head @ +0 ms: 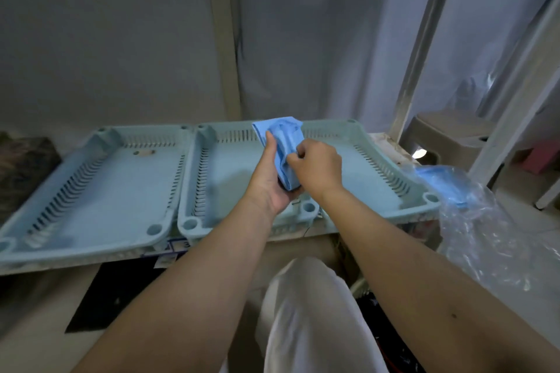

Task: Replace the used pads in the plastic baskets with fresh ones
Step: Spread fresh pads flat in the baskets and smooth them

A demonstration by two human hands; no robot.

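A folded blue pad (pixel 285 142) is held up over the light blue plastic baskets. My left hand (pixel 271 179) grips its lower end from underneath. My right hand (pixel 316 165) pinches a fold at its right edge. Three baskets stand side by side on a low surface: a left basket (pixel 100 215), a middle basket (pixel 209 154) and a right basket (pixel 394 166), each with slotted walls. The left basket's floor shows a small brown stain (pixel 145 153).
A clear plastic bag (pixel 472 221) with more blue pads (pixel 439 182) inside lies right of the baskets. A grey plastic stool (pixel 448 133) stands at the far right. Plastic sheeting hangs behind the baskets. My white-clad knee (pixel 306 312) is below the hands.
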